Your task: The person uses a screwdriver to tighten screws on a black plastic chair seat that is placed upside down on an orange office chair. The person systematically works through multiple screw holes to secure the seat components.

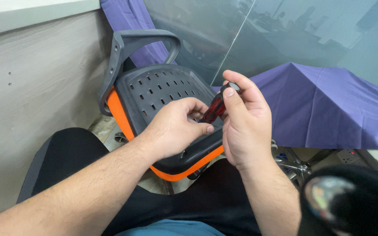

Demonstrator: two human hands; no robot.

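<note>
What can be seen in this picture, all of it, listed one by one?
Chair seat: one, dark grey perforated underside with an orange mesh edge, tipped on its side across the person's lap.
Armrest: one, grey loop, at the seat's upper left.
Screwdriver: one, dark red handle with a black cap, over the seat between the hands.
Cloth: purple, draped at right and behind the chair.
Glass panel: one, dark and reflective, upper right.
Wall panel: grey wood grain, left.
Chair base: chrome spokes, lower right.
Left hand: fingers curled by the screwdriver's lower end.
Right hand: gripping the screwdriver handle.
</note>
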